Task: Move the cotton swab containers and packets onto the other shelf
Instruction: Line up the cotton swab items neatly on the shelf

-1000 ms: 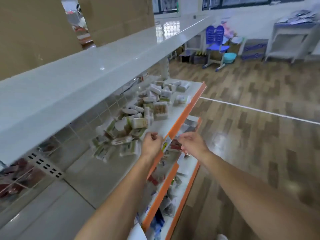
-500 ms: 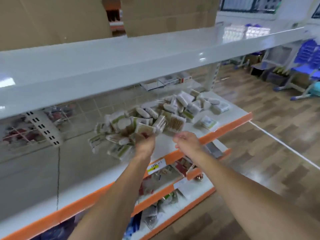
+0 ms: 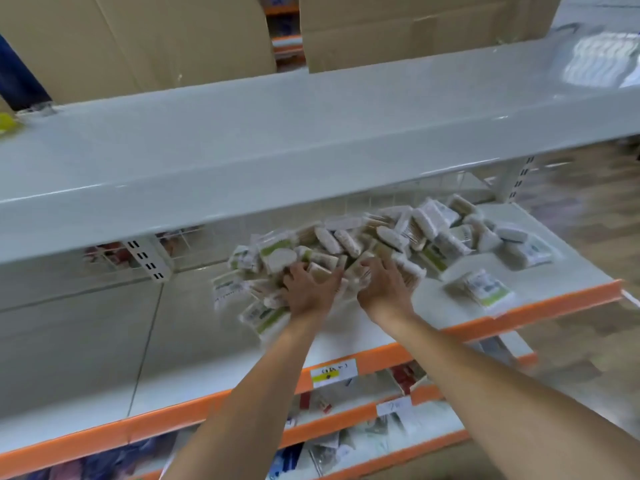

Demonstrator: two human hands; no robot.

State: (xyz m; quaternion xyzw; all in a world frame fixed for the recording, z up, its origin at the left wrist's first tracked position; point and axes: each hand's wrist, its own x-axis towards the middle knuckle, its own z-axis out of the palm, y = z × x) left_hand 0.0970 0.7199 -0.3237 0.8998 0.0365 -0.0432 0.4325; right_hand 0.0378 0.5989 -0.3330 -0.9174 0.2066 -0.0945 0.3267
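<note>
**Both hands set into the cotton swab heap**

A heap of cotton swab containers and packets [image 3: 374, 240] is seen piled on the white middle shelf [image 3: 450, 299], whose front edge is trimmed in orange. The left hand [image 3: 308, 289] is laid on the near side of the heap, fingers spread and bent down among the packets; whether any one packet is actually gripped cannot be told (the picture is blurred there). The right hand [image 3: 384, 285] is placed just beside it, fingers likewise spread and pressed into the packs. One packet with a green label [image 3: 485, 289] is found lying apart, near the shelf's front edge. Above, a broad white upper shelf [image 3: 277, 133] is shown, with cardboard boxes [image 3: 415, 26] standing behind it. A yellow price tag [image 3: 330, 372] is fixed to the orange strip below the hands.
</note>
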